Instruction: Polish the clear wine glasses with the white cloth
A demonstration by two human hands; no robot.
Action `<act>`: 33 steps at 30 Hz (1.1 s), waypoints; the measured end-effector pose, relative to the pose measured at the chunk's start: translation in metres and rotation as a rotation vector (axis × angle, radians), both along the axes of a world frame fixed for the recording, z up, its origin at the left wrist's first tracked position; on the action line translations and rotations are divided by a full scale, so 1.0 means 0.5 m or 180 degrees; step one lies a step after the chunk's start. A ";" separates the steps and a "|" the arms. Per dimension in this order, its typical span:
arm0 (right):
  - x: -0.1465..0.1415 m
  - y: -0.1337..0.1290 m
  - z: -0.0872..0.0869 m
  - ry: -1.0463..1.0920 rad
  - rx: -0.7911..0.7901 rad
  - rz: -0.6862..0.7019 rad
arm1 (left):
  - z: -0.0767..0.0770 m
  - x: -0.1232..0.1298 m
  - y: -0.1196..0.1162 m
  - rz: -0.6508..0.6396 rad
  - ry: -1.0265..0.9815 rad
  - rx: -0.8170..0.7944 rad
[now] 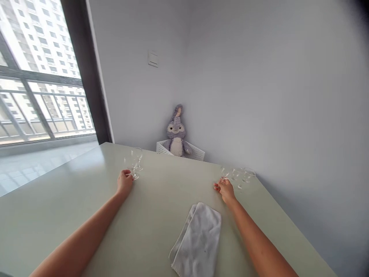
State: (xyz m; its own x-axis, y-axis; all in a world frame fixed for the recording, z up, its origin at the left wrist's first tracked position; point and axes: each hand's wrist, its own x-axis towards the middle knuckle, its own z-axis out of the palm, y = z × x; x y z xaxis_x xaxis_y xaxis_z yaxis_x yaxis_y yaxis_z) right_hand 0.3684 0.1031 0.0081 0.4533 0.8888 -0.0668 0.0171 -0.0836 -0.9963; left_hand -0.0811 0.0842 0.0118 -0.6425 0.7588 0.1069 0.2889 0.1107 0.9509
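My left hand [125,181] is at the far left part of the table, its fingers closed around the lower part of a clear stemmed glass [135,176]. Just behind it stands another clear stemmed glass [138,158]. On the right, my right hand [225,188] has its fingers curled at a clear glass [225,172], partly hidden by the fingers. Beside that hand are more transparent glasses [246,176], whose outlines are faint. A folded grey cloth [200,238] lies between my forearms, touched by neither hand.
The pale green table [155,215] reaches to the grey walls. Behind its far edge, a purple plush toy [176,132] sits in a white perforated basket [198,154]. A window with railings [43,104] is on the left, and a light switch [153,58] is on the wall.
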 end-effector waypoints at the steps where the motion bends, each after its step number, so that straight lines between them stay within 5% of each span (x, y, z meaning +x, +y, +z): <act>1: -0.004 0.007 -0.005 0.0055 -0.0009 0.0033 | 0.002 0.003 -0.008 0.0162 0.0102 0.0034; 5: -0.044 0.013 -0.017 0.0159 -0.0009 0.0211 | 0.013 0.041 -0.050 0.0309 0.0501 0.0181; 13: -0.227 -0.053 -0.007 0.0170 -0.0180 0.1287 | 0.003 0.221 -0.095 -0.1643 0.0656 -0.0118; 19: -0.327 -0.123 0.022 0.0168 -0.0281 0.2307 | -0.004 0.294 -0.091 -0.1913 0.0546 -0.0384; 25: -0.323 -0.152 0.043 -0.0020 -0.0358 0.2393 | 0.009 0.271 -0.096 -0.1819 0.0437 -0.0459; 33: -0.160 -0.174 0.072 -0.0073 -0.0357 0.2059 | 0.009 0.096 -0.093 -0.1078 0.0705 -0.0588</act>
